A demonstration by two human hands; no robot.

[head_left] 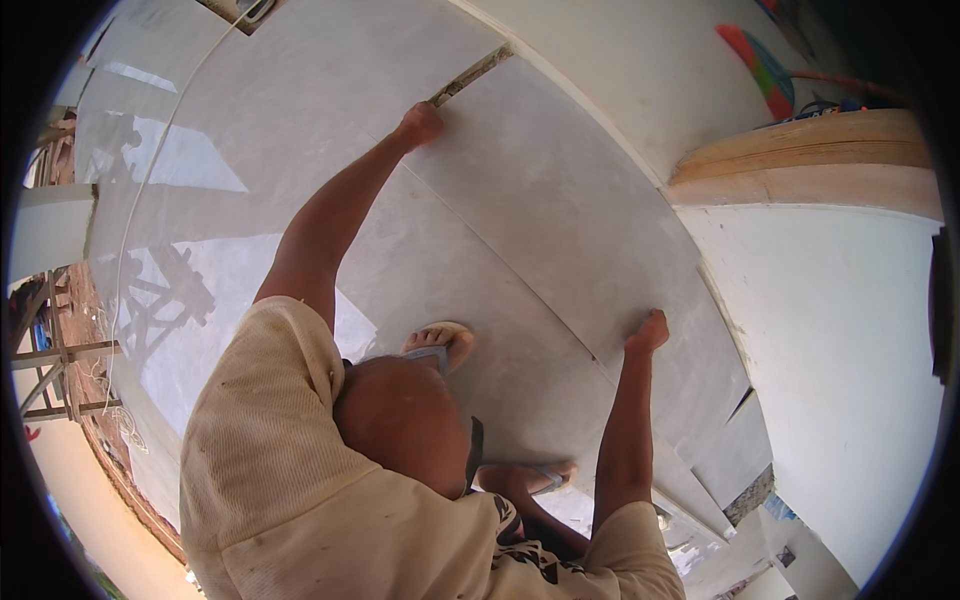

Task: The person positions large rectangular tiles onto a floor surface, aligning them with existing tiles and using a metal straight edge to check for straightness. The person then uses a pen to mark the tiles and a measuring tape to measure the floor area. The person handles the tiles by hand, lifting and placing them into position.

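Observation:
My left hand (pixel 419 126) is closed at the near end of a narrow, rough dark gap (pixel 475 73) between large pale grey slabs (pixel 540 180); what its fingers grip, if anything, is hidden. Lower right, my right hand (pixel 646 330) has curled fingers on or just over the slab surface, their hold unclear. A thin straight seam (pixel 500 260) runs diagonally between my hands. My sandalled feet (pixel 445 345) stand on the grey surface below them.
A white wall (pixel 820 370) curves along the right, with a wooden ledge (pixel 800 150) above it. A white cable (pixel 165 150) crosses the floor at left, near timber framing (pixel 60 355) and bare earth. Sunlit patches and shadows lie on the left slabs.

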